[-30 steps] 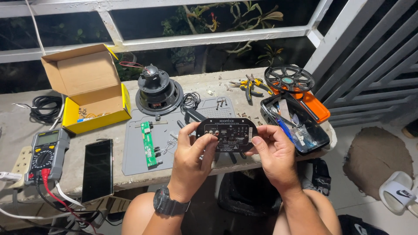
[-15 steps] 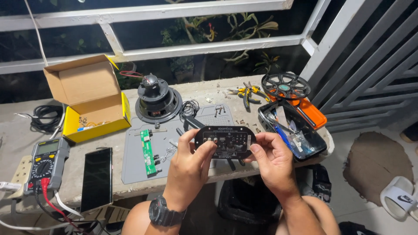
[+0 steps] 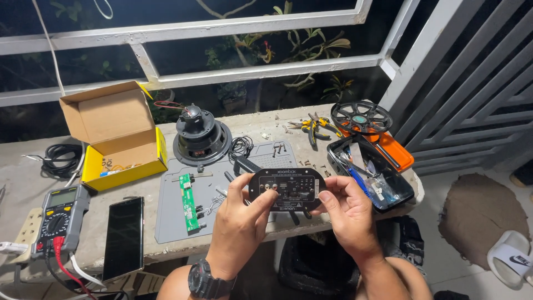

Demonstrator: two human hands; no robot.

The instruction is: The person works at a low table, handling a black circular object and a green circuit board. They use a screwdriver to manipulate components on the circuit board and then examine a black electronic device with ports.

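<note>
I hold the black panel (image 3: 286, 190) up between both hands, just above the near edge of the grey mat (image 3: 172, 219). My left hand (image 3: 240, 228) grips its left end: thumb lies on the front face by the small sockets, index finger curls over the top edge, and the other fingers are folded behind, pinching the panel tight. My right hand (image 3: 347, 218) takes the right end the same way, thumb pressed on the lower right corner of the face, fingers wrapped round the back, barely open. The panel faces me, level, long side across.

On the mat, left of the panel, lies a green board (image 3: 189, 202). Behind the mat sits a speaker (image 3: 201, 139), cone down, with a yellow box (image 3: 119, 145) to its left, flaps open. Left of the mat lie a phone (image 3: 123, 229) and a meter (image 3: 59, 216). Right of the mat a black tray (image 3: 371, 173) holds small tools, with pliers (image 3: 312, 125) and a round grille (image 3: 361, 116) behind it.
</note>
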